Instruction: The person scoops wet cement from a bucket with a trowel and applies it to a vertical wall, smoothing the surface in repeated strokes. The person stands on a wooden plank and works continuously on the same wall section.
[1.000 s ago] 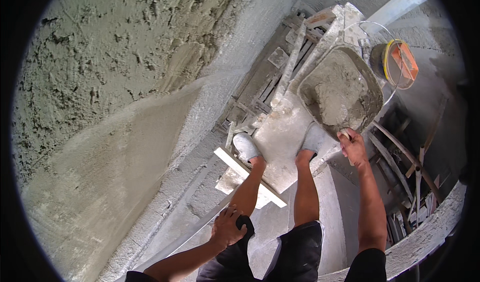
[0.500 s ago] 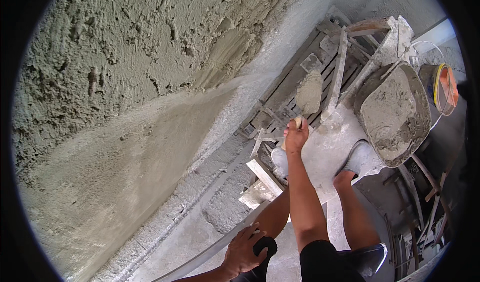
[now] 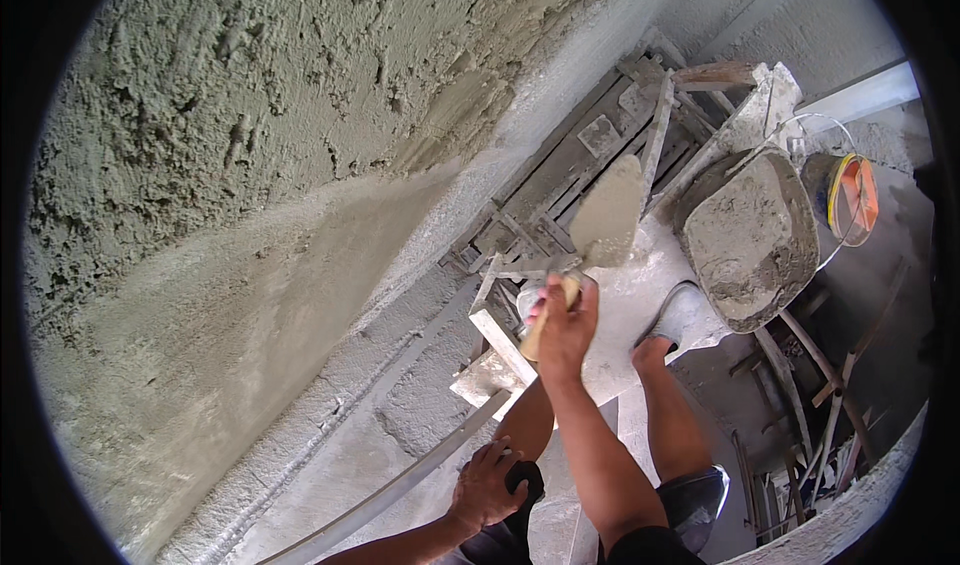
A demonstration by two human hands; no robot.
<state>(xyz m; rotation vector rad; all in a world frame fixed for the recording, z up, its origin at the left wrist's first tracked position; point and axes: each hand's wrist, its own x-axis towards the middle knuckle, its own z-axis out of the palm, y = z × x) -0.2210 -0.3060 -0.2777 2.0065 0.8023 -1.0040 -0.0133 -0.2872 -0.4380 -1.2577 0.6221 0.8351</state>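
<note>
My right hand [image 3: 566, 330] is closed round the pale wooden handle of a trowel [image 3: 612, 210]. Its pointed blade is coated in grey mortar and reaches away from me, above the plank platform. To its right sits a dark tub [image 3: 812, 265] with wet grey mortar [image 3: 748, 235] in it. Resting on my left knee, by the edge of my dark shorts, my left hand [image 3: 488, 483] holds nothing, its fingers spread. The wall [image 3: 280, 95] on the left carries rough plaster in its upper part and a smoother layer below.
My feet stand on a mortar-spattered board [image 3: 625, 315] of the platform. A bucket [image 3: 835, 200] with a yellow rim and orange inside stands right of the tub. Timber pieces [image 3: 820, 365] lie lower at the right. A long straight bar [image 3: 400, 475] slants beside my left leg.
My right hand has drawn back toward me and slightly left, bringing the trowel with it. The whole view has shifted a little. My left hand stays on the knee.
</note>
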